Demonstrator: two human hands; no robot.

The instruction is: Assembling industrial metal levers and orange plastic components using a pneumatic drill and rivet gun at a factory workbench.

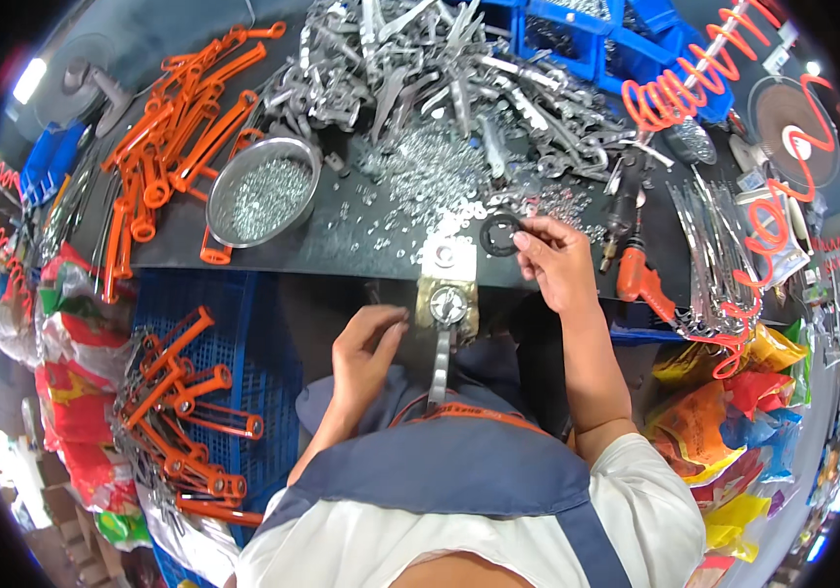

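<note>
The scene is viewed from the person's head through a single wide fisheye lens, by which straight edges are bent toward a round dark rim. The camera is pointed steeply down and forward, so that the apron (pixel 440 480) is shown large and close at the bottom. The left hand (pixel 366 351) and right hand (pixel 557 260) are framed near the middle, with the workbench (pixel 346 257) spread beyond.

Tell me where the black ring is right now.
In the head view, the black ring is right of centre, held by the right hand, just right of the pale plate.
</note>
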